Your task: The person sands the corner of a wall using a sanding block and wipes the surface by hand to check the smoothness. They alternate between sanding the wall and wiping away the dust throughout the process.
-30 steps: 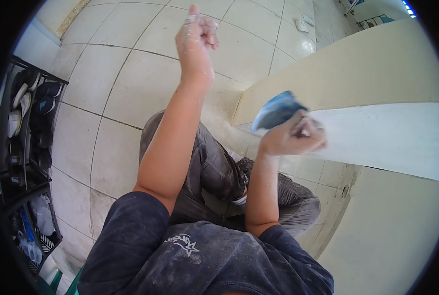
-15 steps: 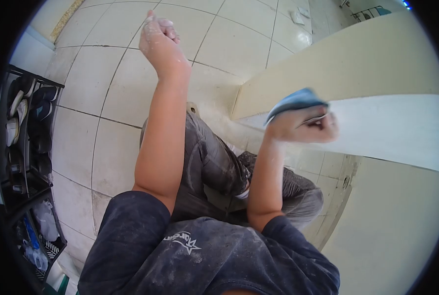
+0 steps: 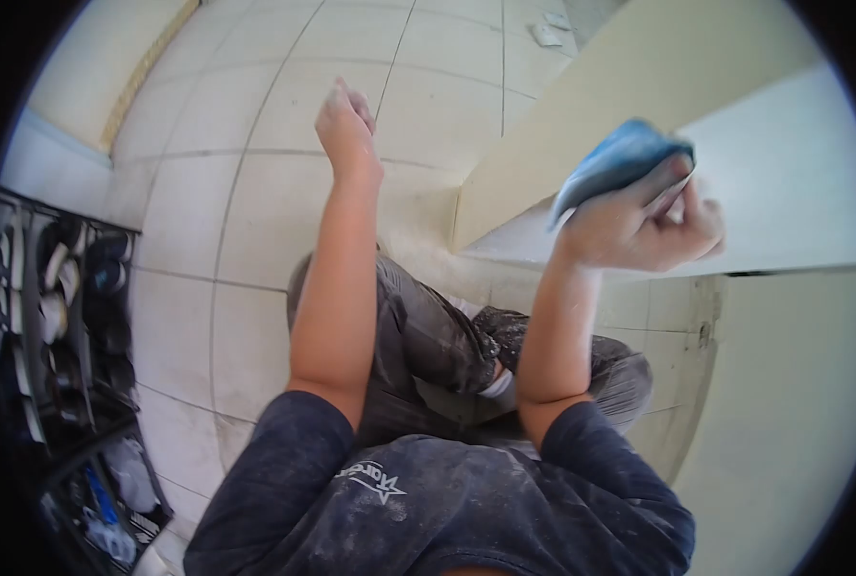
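Observation:
My right hand is raised in front of the low wall, its fingers and thumb pinched on a blue flexible sheet. The sheet curves back over the hand, and its far side is hidden. My left hand is held out above the floor with fingers curled closed and white dust on the skin. Nothing shows in it. The pale wall has a cream upper band and a white band; my right hand overlaps it in view, and contact cannot be told.
A black shoe rack with several shoes and plastic bags stands at the left. My bent legs in dusty grey trousers are on the tiled floor. White scraps lie on the far floor.
My right hand has moved up and to the right with the blue sheet. My left hand has shifted down and slightly right in view. The camera view has turned a little.

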{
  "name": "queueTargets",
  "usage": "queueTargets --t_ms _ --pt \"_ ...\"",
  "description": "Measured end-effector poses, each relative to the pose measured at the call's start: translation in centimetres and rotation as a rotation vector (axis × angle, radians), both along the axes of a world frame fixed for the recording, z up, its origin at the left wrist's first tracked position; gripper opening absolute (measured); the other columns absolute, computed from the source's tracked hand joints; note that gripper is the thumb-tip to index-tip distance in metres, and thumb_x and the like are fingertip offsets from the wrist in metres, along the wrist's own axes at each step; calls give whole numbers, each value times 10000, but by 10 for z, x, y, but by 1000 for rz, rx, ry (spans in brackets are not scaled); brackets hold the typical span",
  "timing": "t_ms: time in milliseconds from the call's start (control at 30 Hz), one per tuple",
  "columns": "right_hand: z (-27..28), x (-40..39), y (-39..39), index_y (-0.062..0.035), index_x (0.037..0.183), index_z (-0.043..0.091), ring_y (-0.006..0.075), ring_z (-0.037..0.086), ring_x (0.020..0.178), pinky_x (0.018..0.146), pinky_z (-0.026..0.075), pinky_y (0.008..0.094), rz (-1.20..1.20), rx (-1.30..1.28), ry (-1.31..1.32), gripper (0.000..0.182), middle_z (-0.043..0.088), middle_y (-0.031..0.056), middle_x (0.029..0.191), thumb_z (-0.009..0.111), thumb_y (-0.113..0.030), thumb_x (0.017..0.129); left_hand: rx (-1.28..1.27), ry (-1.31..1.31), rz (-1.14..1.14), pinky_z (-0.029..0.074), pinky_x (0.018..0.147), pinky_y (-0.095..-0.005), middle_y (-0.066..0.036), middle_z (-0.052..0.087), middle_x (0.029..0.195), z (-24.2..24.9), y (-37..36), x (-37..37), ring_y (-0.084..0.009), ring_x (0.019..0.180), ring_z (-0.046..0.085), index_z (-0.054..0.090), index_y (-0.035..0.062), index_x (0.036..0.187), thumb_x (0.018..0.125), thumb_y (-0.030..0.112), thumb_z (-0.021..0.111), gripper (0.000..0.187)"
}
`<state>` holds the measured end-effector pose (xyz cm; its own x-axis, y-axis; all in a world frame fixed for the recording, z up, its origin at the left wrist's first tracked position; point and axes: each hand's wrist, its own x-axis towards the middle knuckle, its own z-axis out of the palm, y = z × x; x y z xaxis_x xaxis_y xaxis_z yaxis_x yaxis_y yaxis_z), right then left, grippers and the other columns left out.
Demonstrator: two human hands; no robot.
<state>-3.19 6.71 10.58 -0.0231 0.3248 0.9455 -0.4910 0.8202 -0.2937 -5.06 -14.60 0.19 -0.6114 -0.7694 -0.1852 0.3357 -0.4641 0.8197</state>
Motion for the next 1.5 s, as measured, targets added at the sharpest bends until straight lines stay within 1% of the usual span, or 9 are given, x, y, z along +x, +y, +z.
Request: queueTargets --t_ms 167,367,467,667,767,967,1167,1333,1500 --pt "35 18 50 -22 900 516 172 527 812 643 497 273 272 -189 285 225 446 65 895 731 -89 896 -160 -32 -175 275 462 -236 23 432 609 -10 10 -12 -75 499 375 513 102 707 1000 359 533 390" --pt "23 21 234 -30 854 609 166 522 906 658 496 286 -564 279 103 184 556 43 858 784 -87 845 -710 -34 -212 395 608 -251 -5 518 750 -11 59 5 -100 666 478 559 54 944 1013 350 527 306" --pt "-63 5 327 5 916 628 193 580 909 755 527 273 -496 -70 -126 208 597 77 911 769 -139 868 -1128 -42 -93 454 740 -307 -71 561 933 -17 96 5 -172 840 537 542 18 1145 1007 311 537 324" --pt "-207 -60 436 90 1060 632 210 658 929 793 571 351 731 -1992 -144 318 673 145 1073 667 -209 957 -1394 176 -72 361 1021 -491 -258 393 1411 -5 129 27 -361 1276 413 279 11 1487 981 129 510 569" --pt "-145 -37 372 100 1073 634 202 657 880 827 551 361 367 -1410 -158 298 676 132 1048 663 -172 954 -1696 244 296 254 1102 -557 -289 248 1523 12 136 35 -435 1390 267 166 4 1530 972 99 491 653" --pt "-118 -26 387 100 1061 647 224 663 908 822 531 342 129 -1228 -61 254 677 135 1053 685 -114 929 -1880 484 563 106 1151 -629 -294 155 1574 98 152 51 -468 1472 91 147 3 1542 971 138 516 693" --pt "-197 -58 460 98 1215 548 267 634 979 881 552 464 907 -1757 48 281 636 115 1099 549 -70 990 -2413 90 468 -59 1134 -655 -295 86 1599 108 179 33 -461 1491 0 259 -10 1514 979 298 562 688" --pt "-38 36 380 -39 1274 571 179 601 976 1054 416 472 2136 -802 255 379 606 64 1075 648 -132 915 -1933 358 368 -63 1138 -650 -303 127 1588 90 197 70 -439 1499 6 331 17 1495 960 330 589 672" --pt "-59 21 385 -52 1297 573 129 613 930 935 448 355 742 -523 -774 507 616 14 1118 751 -167 837 -1966 195 152 145 1148 -629 -314 244 1537 -5 169 117 -427 1477 164 454 21 1411 931 191 601 530"
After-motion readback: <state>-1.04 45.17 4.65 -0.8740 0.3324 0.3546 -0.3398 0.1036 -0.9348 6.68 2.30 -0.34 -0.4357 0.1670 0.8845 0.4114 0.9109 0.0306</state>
